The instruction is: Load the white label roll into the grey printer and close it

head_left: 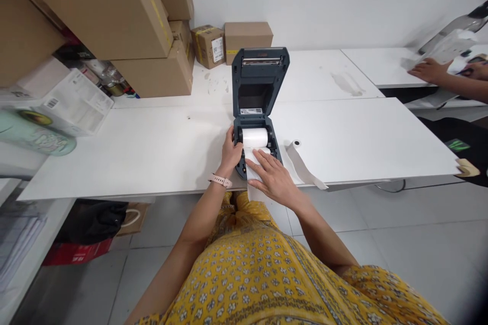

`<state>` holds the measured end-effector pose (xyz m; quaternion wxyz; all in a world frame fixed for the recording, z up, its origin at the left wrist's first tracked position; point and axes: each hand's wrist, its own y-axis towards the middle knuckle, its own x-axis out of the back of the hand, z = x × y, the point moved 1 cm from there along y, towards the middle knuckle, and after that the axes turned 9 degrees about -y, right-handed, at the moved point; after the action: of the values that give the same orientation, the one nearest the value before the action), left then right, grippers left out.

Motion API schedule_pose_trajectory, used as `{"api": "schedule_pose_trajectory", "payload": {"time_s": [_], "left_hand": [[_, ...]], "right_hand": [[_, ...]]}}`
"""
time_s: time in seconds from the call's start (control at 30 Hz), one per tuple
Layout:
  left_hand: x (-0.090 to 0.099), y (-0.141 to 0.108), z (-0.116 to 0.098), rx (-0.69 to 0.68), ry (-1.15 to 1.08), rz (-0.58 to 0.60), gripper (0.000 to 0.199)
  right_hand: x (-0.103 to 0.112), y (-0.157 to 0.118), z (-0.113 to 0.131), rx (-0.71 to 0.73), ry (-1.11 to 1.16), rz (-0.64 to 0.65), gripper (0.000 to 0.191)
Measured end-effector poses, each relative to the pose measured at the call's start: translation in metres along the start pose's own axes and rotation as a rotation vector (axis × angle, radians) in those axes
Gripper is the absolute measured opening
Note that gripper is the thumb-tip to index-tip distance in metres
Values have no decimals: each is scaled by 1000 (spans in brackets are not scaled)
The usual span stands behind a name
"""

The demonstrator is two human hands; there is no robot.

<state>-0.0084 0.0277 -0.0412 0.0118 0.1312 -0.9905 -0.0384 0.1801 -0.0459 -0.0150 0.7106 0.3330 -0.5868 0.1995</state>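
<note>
A dark grey label printer (252, 92) stands near the table's front edge with its lid tipped up and back. Inside it sits a white label roll (255, 137), and its paper strip (254, 192) runs out over the front and hangs past the edge. My left hand (231, 152) grips the printer's left side, thumb at the inner rim. Across the strip at the printer's front lies my right hand (272, 175), fingers stretched out flat. To the right, a small, partly unrolled paper roll (296, 143) trails a curling strip toward the table edge.
Cardboard boxes (110, 15) are stacked at the back left, with two smaller ones, including a plain box (248, 36), behind the printer. A mint-green bottle (38, 132) lies at the far left. Another person's hand (430, 70) works at the right on the white table (362, 137).
</note>
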Motion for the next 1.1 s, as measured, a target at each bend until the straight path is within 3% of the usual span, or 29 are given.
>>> {"api": "schedule_pose_trajectory", "payload": {"time_s": [0.23,0.47,0.6,0.7,0.77,0.87,0.93,1.0,1.1], "left_hand": [[1,-10,-4,99,-8,-25,74],[2,-64,-14,121,-125,56,75],[4,-91,-13,174,-230,81,83],[5,-97,-12,193,-262,91,88],[6,-98,-12,205,-276,114,93],[7,-97,-13,204,-307,150,99],[8,-97,-12,198,-321,159,105],[10,-97,-9,201,-332,168,112],[13,-98,-5,251,-362,190,120]], "right_hand": [[-4,-5,5,-9,2,-19,68],[3,-16,21,-20,42,-29,71],[25,-38,25,19,194,5,56],[58,-38,2,8,416,-43,45],[85,-16,-30,-101,440,-260,45],[115,53,-89,-240,374,-527,58],[124,111,-125,-232,394,-589,68],[126,163,-148,-220,470,-566,76],[123,205,-156,-187,578,-524,88]]}}
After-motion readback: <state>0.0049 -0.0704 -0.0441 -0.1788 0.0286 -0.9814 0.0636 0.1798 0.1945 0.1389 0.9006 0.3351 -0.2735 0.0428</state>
